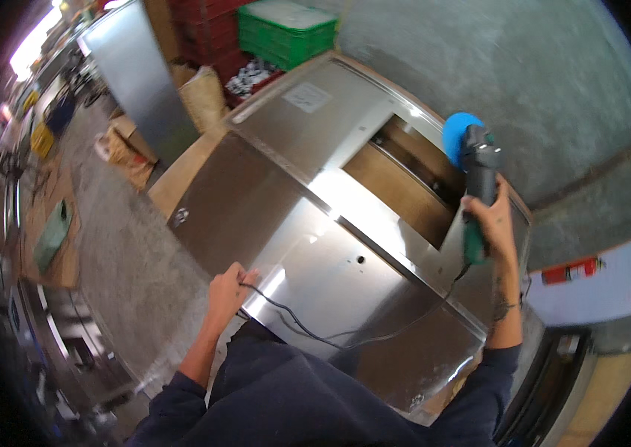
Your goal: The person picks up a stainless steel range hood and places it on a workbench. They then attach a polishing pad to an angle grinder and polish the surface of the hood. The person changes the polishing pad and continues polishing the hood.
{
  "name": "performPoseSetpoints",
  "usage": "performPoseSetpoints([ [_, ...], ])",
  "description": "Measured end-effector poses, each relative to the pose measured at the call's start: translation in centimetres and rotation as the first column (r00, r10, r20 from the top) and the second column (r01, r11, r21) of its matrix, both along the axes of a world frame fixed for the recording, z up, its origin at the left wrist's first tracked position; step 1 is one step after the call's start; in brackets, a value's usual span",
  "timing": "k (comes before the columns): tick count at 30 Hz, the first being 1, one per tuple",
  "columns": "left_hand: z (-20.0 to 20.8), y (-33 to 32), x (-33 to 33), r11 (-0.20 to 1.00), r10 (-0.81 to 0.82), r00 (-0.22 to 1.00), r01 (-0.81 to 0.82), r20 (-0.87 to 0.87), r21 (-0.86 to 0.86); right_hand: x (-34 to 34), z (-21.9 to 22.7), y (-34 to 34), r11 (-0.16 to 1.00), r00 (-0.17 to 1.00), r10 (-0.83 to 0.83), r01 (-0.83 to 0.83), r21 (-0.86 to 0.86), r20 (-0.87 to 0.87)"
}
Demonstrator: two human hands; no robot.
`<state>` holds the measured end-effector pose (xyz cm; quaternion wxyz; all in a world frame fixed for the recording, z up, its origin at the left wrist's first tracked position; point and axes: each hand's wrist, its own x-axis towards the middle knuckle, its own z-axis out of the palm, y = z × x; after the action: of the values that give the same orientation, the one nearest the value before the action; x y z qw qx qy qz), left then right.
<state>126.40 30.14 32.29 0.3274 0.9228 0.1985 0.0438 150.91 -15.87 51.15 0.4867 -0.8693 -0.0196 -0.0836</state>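
My right hand [495, 222] is wrapped round the body of a dark green and black angle grinder [481, 175], held above the right side of a metal cabinet. A round blue disc [460, 135] sits at the grinder's far end. From its near end a black power cord [375, 339] runs across the steel to my left hand [230, 289], whose fingers pinch it near the left front edge. Beneath both hands lies the shiny stainless steel cabinet [285, 186], with a rectangular opening [405, 182] in its far panel and a small round hole [361, 260] in the near one.
Behind the cabinet stand a green crate [285, 37] and red crates [207, 33]. A steel panel [133, 78] leans at the far left near a sack [202, 100]. A grey wall [509, 67] rises close behind the grinder. A red fire extinguisher [573, 271] is at right.
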Motion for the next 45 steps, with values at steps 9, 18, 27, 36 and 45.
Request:
performPoseSetpoints([
  [9,-5.3,7.7,1.6,0.998,0.064,0.987,-0.066,-0.15,-0.013,2.3,-4.9,26.7,0.886,0.911,0.403,-0.367,-0.285,0.081],
  [18,-7.0,7.8,1.3,0.982,0.083,0.988,-0.103,-0.128,-0.158,5.5,-6.5,36.1,0.811,0.887,0.461,-0.433,-0.393,-0.027],
  [27,-5.8,8.2,1.2,0.978,0.041,0.993,-0.063,-0.115,-0.197,6.8,-7.9,37.4,0.807,0.888,0.457,-0.438,-0.396,-0.05],
  [36,-5.6,8.8,1.2,0.98,0.003,0.993,-0.027,-0.121,-0.195,6.8,-7.5,37.4,0.793,0.874,0.478,-0.473,-0.384,-0.088],
  [45,-6.3,8.6,1.4,0.981,-0.017,0.994,-0.004,-0.106,-0.191,8.3,-6.6,36.1,0.754,0.841,0.529,-0.527,-0.392,-0.113],
])
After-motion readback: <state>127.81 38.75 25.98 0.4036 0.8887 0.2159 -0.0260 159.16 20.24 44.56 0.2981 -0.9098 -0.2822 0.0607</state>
